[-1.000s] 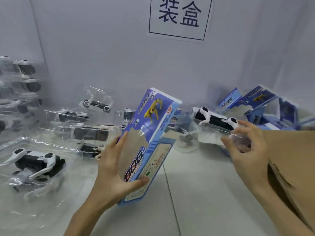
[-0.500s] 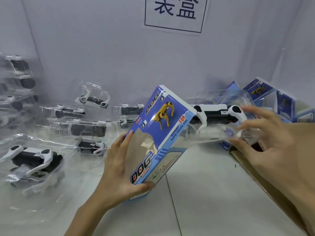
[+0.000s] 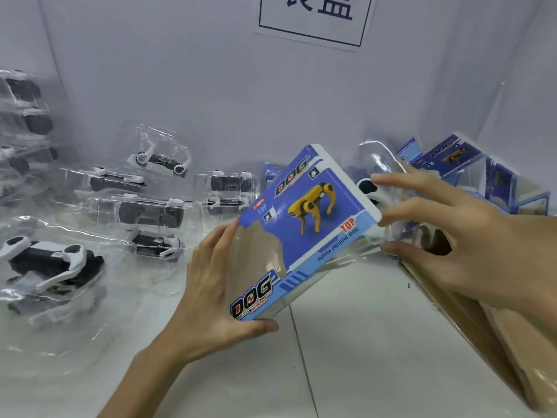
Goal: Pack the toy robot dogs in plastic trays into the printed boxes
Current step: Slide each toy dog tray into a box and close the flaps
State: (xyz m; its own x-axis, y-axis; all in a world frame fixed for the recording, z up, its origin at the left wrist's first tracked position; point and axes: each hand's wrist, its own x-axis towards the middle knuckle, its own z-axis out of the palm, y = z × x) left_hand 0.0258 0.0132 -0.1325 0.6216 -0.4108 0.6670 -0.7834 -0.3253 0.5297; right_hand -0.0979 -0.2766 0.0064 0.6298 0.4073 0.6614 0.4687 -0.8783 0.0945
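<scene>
Apparently partway inside blue box [image 3: 304,218], clear tray [image 3: 388,164].

Pale grey wall panels [image 3: 211,86] behind; printed paper sign [image 3: 316,22] fixed high. White worktop [image 3: 376,342], one dark seam [image 3: 303,357]. Even, soft light.

Clear tray [image 3: 380,159] at tilted box [image 3: 307,212] end

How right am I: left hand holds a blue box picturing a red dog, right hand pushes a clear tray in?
Head view: the pictured dog is yellow, not red. The left hand holds the blue box; the right hand pushes the clear tray in.
</scene>
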